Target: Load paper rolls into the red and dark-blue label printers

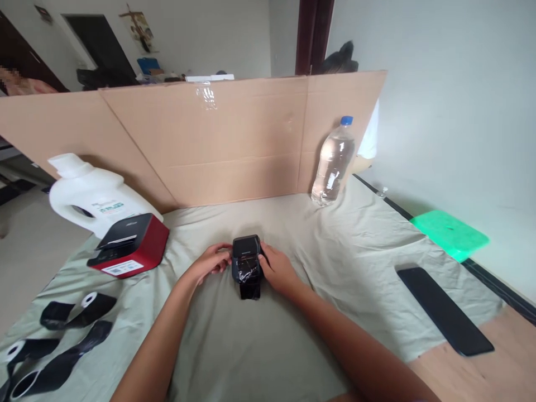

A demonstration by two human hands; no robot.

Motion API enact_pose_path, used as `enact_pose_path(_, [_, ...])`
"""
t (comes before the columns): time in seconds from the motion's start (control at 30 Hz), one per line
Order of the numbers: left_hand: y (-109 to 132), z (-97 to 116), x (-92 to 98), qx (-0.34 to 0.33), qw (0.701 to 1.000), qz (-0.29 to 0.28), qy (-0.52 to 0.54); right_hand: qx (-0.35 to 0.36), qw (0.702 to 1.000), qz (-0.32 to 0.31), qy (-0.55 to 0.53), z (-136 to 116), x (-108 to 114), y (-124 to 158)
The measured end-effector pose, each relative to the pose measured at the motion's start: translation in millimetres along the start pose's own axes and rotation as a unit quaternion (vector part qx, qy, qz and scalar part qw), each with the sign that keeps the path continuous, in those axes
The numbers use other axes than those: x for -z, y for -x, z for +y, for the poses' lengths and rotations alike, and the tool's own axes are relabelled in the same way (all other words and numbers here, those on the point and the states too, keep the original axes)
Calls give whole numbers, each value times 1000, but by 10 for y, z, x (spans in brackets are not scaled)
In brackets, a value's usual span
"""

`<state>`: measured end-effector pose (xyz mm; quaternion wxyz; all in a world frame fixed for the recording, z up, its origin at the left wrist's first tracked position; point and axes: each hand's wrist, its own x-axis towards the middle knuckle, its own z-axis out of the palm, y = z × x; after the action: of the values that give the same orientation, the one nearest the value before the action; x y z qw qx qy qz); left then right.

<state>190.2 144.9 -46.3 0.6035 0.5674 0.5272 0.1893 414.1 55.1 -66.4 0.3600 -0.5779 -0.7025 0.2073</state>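
Observation:
A small black handheld device (247,262), like a mini printer with a glossy lower panel, stands on the pale cloth (335,251) in the middle. My left hand (213,261) touches its left side with the fingers curled against it. My right hand (276,268) grips its right side. Both forearms reach in from the bottom edge.
A red and black printer (129,245) and a white jug (90,192) stand at the left. Several black ribbon rolls (79,312) lie at the lower left. A water bottle (334,162) stands before the cardboard wall (218,139). A green pad (450,233) and a black slab (444,310) lie right.

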Motion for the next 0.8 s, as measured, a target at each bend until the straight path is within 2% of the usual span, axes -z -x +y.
enact_pose_path(0.13, [51,48,-5,6,1000,-17,13,-5,1000,-1,7,6,-4,-1])
enact_pose_path(0.37, [46,105,-67,20,1000,8,0,-5,1000,-6,23,-2,-3,-7])
enact_pose_path(0.6, [35,98,-51,14,1000,4,4,2,1000,-7,11,24,-4,-8])
enact_pose_path(0.8, [116,90,-7,-13,999,-32,27,-2,1000,11,-25,66,-26,-11])
